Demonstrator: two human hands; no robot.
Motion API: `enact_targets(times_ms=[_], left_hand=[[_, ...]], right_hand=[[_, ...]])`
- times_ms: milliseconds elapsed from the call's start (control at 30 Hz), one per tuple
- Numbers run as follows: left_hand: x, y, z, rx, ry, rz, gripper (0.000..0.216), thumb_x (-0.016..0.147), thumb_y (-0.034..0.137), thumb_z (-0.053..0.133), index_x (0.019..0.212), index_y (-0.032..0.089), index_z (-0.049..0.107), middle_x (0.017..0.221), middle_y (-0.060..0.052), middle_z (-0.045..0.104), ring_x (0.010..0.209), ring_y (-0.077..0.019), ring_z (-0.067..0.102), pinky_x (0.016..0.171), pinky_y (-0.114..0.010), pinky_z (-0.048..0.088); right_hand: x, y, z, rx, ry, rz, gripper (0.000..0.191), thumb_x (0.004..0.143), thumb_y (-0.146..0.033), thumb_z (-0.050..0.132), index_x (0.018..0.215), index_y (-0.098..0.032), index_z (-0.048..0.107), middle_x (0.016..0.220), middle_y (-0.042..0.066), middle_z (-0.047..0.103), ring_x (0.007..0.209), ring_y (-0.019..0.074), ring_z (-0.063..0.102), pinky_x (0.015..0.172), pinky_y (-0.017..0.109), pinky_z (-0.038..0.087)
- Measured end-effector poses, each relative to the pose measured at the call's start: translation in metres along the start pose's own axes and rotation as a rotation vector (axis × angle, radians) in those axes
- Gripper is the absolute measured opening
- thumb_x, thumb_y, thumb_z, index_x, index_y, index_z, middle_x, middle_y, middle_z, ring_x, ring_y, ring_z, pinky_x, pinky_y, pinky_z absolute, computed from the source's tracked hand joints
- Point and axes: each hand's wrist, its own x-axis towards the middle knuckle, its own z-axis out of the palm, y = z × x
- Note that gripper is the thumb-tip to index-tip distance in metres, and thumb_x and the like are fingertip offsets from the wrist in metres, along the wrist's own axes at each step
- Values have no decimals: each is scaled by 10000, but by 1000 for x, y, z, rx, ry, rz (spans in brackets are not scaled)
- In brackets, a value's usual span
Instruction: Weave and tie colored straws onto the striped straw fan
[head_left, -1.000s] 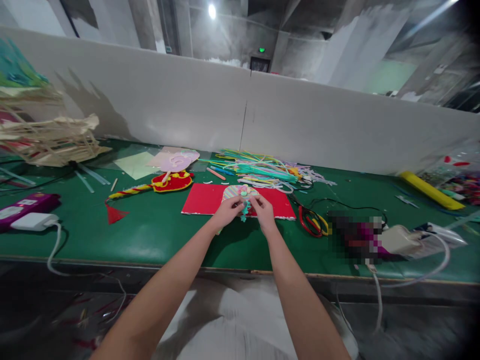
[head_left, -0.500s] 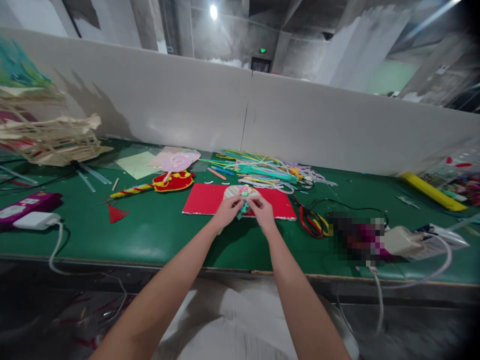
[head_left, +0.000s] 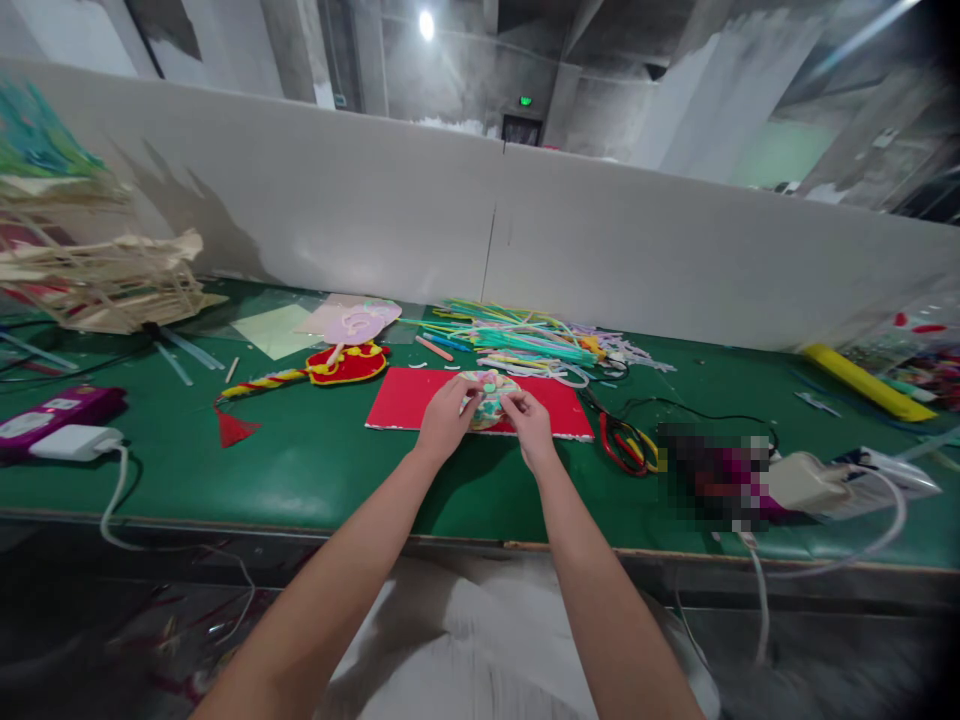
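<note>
A round, pastel-striped disc with pink, mint and teal decorations is between my hands, over a red board. My left hand grips its left side, fingertips bent in near the mint-and-pink ornament. My right hand has thumb and fingers pinched at the disc's right edge. Teal pieces show on the lower half of the disc between the fingers. Whether a small loose piece is also between the fingertips is too small to tell.
Behind the board lies a heap of coloured pipe cleaners. To the left is a red-and-yellow fan shape with a tassel. Pliers with red handles lie right of the board, near cables. A purple power strip sits far left.
My hands have moved slightly apart. The teal piece that hung between my fingertips now appears against the disc, and more of the disc's face shows.
</note>
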Motion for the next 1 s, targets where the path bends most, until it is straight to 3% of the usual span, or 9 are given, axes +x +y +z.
enact_targets(times_ms=[233, 467, 700, 1000], left_hand=[[1, -6, 6, -1, -160, 66, 167, 786, 249, 508, 934, 194, 561, 925, -42, 594, 897, -168, 531, 791, -290, 404], [2, -9, 6, -26, -164, 70, 165, 803, 244, 484, 938, 185, 558, 908, -41, 587, 879, -156, 535, 780, -270, 406], [2, -7, 4, 28, -163, 103, 193, 805, 267, 490, 968, 185, 551, 928, -52, 577, 882, -164, 528, 773, -280, 407], [1, -9, 6, -19, -177, 107, 165, 809, 225, 479, 952, 178, 547, 908, -38, 581, 866, -145, 535, 772, -264, 422]], right_hand=[[-1, -2, 1, 35, -10, 0, 327, 603, -474, 651, 733, -182, 585, 687, 1, 609, 657, 143, 574, 625, 278, 476], [-2, -4, 1, 59, -39, 34, 312, 631, -478, 629, 747, -191, 588, 671, 1, 604, 641, 155, 580, 611, 294, 486], [-1, -2, 1, -32, -51, -72, 241, 655, -399, 635, 749, -179, 603, 751, 12, 615, 737, 152, 576, 702, 287, 461], [1, 1, -2, -41, -69, -57, 264, 659, -429, 621, 735, -182, 564, 690, -6, 573, 659, 134, 544, 621, 261, 444]])
